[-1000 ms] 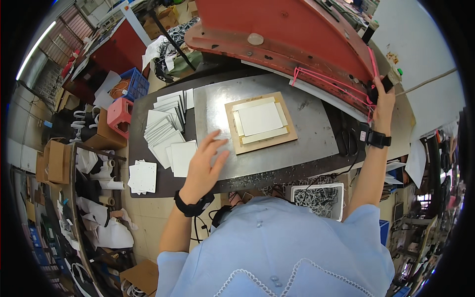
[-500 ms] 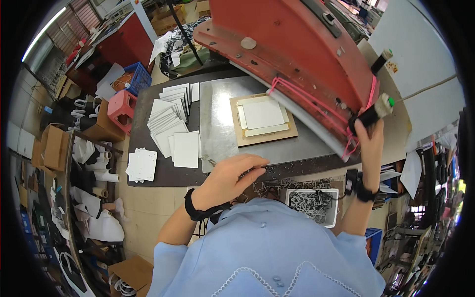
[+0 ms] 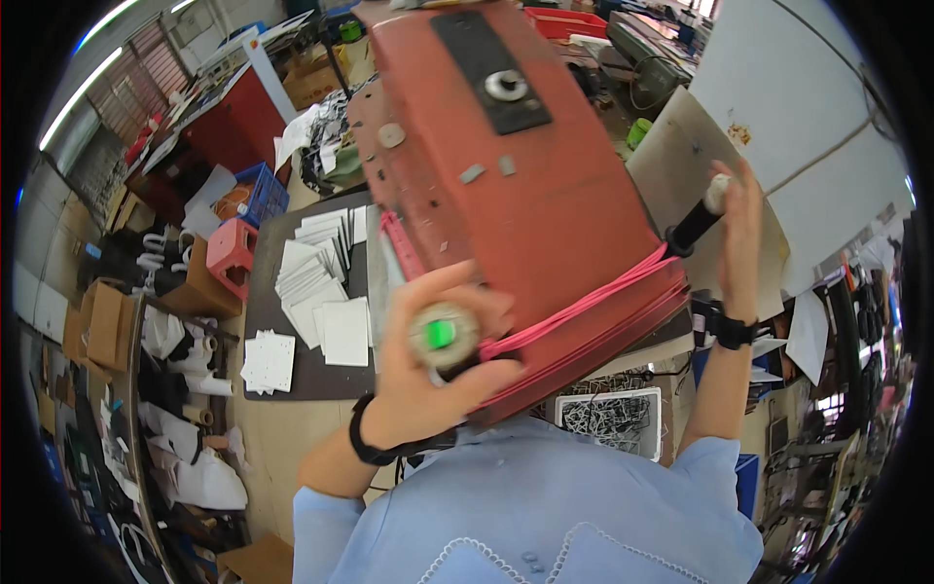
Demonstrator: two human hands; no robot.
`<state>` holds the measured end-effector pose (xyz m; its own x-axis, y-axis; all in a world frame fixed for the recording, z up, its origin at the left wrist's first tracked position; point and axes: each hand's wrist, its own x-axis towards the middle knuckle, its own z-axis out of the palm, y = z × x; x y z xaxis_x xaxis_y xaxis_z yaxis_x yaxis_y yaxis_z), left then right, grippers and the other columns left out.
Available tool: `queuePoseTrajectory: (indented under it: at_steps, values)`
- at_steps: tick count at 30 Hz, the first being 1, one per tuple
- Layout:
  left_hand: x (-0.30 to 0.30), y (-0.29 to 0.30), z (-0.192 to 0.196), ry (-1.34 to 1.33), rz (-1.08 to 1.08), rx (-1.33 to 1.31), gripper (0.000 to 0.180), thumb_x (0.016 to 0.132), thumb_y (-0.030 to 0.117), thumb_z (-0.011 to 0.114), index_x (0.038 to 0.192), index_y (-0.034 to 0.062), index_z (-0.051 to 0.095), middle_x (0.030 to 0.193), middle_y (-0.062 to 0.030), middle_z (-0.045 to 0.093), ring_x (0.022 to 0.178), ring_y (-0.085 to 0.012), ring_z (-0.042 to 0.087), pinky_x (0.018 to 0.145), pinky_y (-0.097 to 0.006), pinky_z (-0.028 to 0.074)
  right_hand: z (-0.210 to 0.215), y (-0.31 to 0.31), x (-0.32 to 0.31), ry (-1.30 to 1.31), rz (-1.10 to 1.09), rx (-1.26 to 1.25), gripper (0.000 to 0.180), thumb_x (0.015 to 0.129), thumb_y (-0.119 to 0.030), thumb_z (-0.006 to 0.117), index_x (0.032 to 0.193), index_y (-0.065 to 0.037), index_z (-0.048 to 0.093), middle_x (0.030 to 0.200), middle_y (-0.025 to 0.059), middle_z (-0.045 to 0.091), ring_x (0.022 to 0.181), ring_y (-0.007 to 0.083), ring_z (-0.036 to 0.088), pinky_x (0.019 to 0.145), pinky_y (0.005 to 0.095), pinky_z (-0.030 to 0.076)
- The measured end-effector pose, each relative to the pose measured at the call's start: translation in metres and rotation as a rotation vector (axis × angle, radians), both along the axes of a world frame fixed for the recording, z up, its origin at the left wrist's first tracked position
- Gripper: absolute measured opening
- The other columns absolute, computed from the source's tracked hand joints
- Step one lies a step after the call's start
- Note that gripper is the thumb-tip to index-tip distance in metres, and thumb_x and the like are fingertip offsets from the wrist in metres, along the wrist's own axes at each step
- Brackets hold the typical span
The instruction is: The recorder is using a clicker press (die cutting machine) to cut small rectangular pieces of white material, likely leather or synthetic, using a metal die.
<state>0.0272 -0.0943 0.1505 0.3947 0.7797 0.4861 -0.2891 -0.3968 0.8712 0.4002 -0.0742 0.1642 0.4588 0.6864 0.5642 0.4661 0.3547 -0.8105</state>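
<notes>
The big red swing arm of a cutting press [image 3: 555,214] lies over the middle of the work table [image 3: 306,384], hiding the wooden-framed board there. My left hand [image 3: 404,399] is curled around the press handle [image 3: 443,336] with the green button on its end, thumb on the near side. At the arm's right corner a second black handle [image 3: 696,229] with a pale tip sticks out. Beside that tip, my right hand [image 3: 741,234] has its fingers stretched upward. Whether its palm touches the tip is hard to tell. Pink cord [image 3: 584,302] runs along the arm's front between the handles.
Stacks of white rectangular pieces [image 3: 316,277] lie on the table's left side, with a smaller pile [image 3: 268,362] nearer me. A white bin of metal bits [image 3: 611,423] stands below the front edge. A red stool [image 3: 232,255] and blue crate [image 3: 261,195] are at the left.
The red press arm has swung left across the table, covering the framed board. My left hand has come around the left handle. My right hand's fingers have straightened off their grip on the other handle.
</notes>
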Motion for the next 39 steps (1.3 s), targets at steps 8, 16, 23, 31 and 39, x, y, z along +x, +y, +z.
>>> queuePoseTrajectory:
  at_steps: [8,16,23,31,39]
  values:
    - [-0.060,0.000,0.016,-0.143,0.351,-0.171,0.057,0.099,0.046,0.036,0.125,-0.0033,0.048,0.071,-0.0070,0.050,0.065,-0.0171,0.050,0.063,-0.029,0.043,-0.012,-0.010,-0.067,0.423,0.386,0.141,0.044,0.102,-0.030,0.041,0.126,0.006,0.049,0.084,0.0129,0.065,0.077,0.0169,0.064,0.075,0.0294,0.050]
    - [-0.085,0.005,0.002,-0.163,0.382,-0.229,0.043,0.094,0.038,0.042,0.109,-0.0012,0.053,0.068,-0.0064,0.049,0.064,-0.0169,0.047,0.063,-0.029,0.039,-0.008,-0.023,-0.080,0.519,0.488,-0.054,0.028,0.091,-0.025,0.050,0.093,0.001,0.060,0.069,0.0090,0.059,0.064,0.0157,0.057,0.071,0.0317,0.050]
    - [-0.087,0.007,-0.021,-0.188,0.393,-0.245,0.043,0.094,0.041,0.045,0.099,-0.0011,0.053,0.068,-0.0098,0.054,0.064,-0.0193,0.053,0.064,-0.032,0.045,-0.025,-0.024,-0.081,0.511,0.446,-0.050,0.028,0.092,-0.026,0.049,0.090,0.000,0.059,0.069,0.0089,0.058,0.063,0.0155,0.056,0.071,0.0325,0.050]
    - [-0.084,0.000,-0.013,-0.188,0.321,-0.159,0.059,0.100,0.056,0.033,0.106,-0.0005,0.049,0.075,-0.0093,0.049,0.070,-0.0205,0.050,0.067,-0.032,0.041,-0.018,-0.014,-0.075,0.470,0.494,-0.040,0.029,0.093,-0.025,0.051,0.106,0.001,0.055,0.068,0.0076,0.057,0.063,0.0153,0.056,0.075,0.0332,0.049]
    - [-0.041,0.003,-0.005,-0.028,-0.148,-0.039,0.061,0.084,0.004,0.069,0.134,-0.0008,0.034,0.106,-0.0166,0.057,0.098,-0.0225,0.058,0.087,-0.036,0.047,-0.008,0.005,0.014,0.410,0.410,-0.057,0.039,0.097,-0.028,0.051,0.121,0.003,0.053,0.085,0.0076,0.061,0.083,0.0170,0.058,0.087,0.0332,0.046]
